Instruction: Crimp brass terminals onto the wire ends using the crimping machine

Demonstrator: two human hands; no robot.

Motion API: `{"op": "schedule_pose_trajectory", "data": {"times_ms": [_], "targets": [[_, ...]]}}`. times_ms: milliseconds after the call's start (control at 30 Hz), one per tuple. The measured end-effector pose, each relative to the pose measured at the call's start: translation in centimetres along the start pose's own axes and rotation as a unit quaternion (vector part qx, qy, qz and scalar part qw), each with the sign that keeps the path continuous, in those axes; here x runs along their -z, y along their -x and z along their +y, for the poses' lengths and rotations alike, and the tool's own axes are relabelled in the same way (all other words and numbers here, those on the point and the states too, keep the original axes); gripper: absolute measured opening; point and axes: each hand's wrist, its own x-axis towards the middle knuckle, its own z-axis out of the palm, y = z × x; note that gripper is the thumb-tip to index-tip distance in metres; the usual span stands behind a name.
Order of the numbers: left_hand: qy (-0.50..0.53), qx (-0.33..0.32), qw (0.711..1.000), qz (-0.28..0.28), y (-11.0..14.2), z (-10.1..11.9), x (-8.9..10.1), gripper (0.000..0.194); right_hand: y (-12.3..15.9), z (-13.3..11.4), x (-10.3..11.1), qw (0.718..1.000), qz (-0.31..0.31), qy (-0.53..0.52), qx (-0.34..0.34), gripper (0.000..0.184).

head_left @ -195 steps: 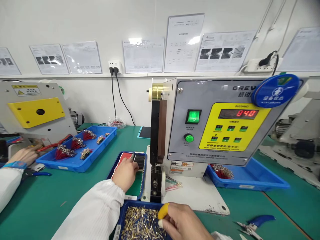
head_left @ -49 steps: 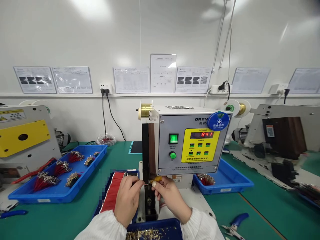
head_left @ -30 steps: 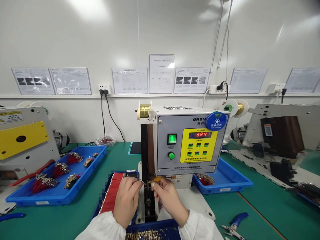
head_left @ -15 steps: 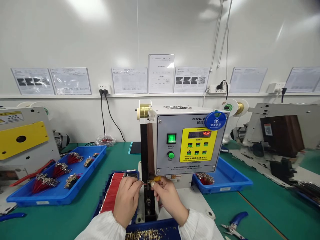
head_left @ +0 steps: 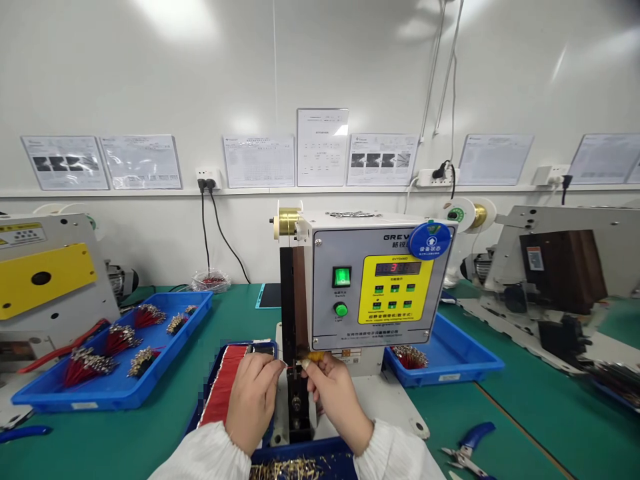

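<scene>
My left hand is closed in a pinch at the left side of the black crimping head of a grey benchtop machine. A thin wire end, reddish and pale, shows at its fingertips. From the right, my right hand reaches in with thumb and index finger pressed together at the same head. A yellow covering shows at its index fingertip. What that pinch holds is too small to make out. Beside my left hand, a bundle of red wires lies in a dark blue tray.
Brass scraps lie in a blue tray in front. Blue trays with bunched terminal wires stand left and right. Blue-handled cutters lie at right front. A brass strip spool sits atop the machine.
The red digits on the machine's display have changed from 42 to a 3. Both hands remain at the crimping head with almost no shift.
</scene>
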Motion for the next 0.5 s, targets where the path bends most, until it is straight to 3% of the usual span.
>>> {"op": "schedule_pose_trajectory", "data": {"times_ms": [133, 267, 500], "targets": [[0.003, -0.001, 1.0, 0.002, 0.0, -0.1, 0.0, 0.018, -0.1, 0.3, -0.1, 1.0, 0.012, -0.016, 0.0, 0.032], [0.008, -0.002, 1.0, 0.009, 0.0, -0.2, 0.0, 0.018, -0.1, 0.4, 0.1, 0.999, -0.012, 0.043, 0.005, 0.03], [0.004, 0.001, 1.0, 0.017, 0.1, -0.3, -0.1, 0.018, -0.3, 1.4, 0.4, 0.993, -0.027, 0.099, 0.063, 0.029]]}}
